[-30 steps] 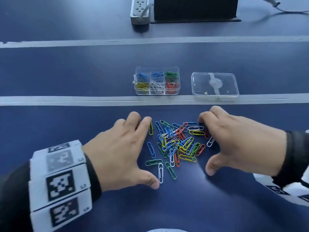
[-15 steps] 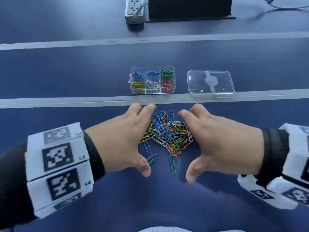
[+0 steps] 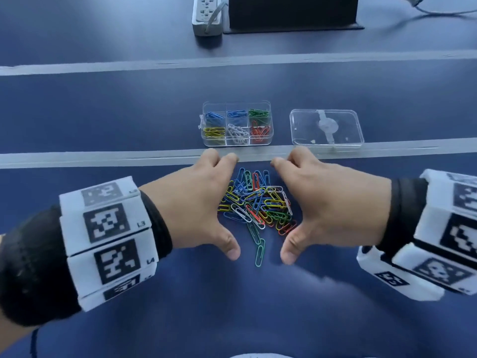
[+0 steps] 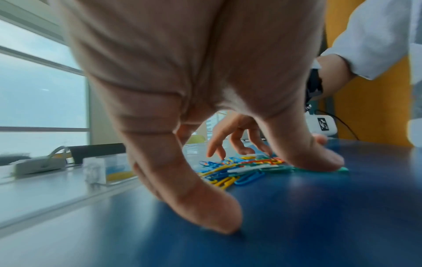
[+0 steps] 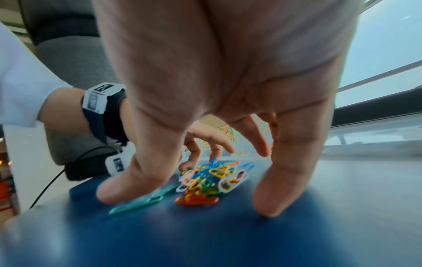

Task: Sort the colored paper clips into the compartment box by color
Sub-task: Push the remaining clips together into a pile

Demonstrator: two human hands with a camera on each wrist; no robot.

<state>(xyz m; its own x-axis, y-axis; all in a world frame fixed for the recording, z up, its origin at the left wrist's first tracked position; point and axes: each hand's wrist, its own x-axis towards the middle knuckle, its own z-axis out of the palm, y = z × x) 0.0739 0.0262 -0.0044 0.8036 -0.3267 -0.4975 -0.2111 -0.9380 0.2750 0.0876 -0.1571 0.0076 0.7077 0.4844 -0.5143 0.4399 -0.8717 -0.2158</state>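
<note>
Both hands are resting on the blue table [image 3: 129, 112], cupped around a heap of paper clips [image 3: 256, 202] in the middle of the head view. The left hand [image 3: 192, 205] is sitting at the heap's nine o'clock, the right hand [image 3: 333, 205] at its three o'clock. Fingers are lying fairly straight and spread, tips touching the table beyond the heap, thumbs closing in at six o'clock — neither hand is grasping anything, both are simply walling the clips in.

The clips are lying tangled together: blue, yellow, green, red and white. One green clip [image 3: 260, 251] is trailing out of the heap at six o'clock, lying between the two thumb tips; in the right wrist view it is lying just beside the right thumb [image 5: 128, 182].

At twelve o'clock from the heap, beyond a pale strip [image 3: 103, 157] running across the table, the clear box [image 3: 237, 124] is standing open. Its back row is holding blue, blue and green clips, its front row yellow, white and red. The lid [image 3: 326, 127] is lying flat just to the box's three o'clock, apart from it.

Farther off at twelve o'clock a power strip [image 3: 206, 15] is lying beside a black block [image 3: 293, 11].
</note>
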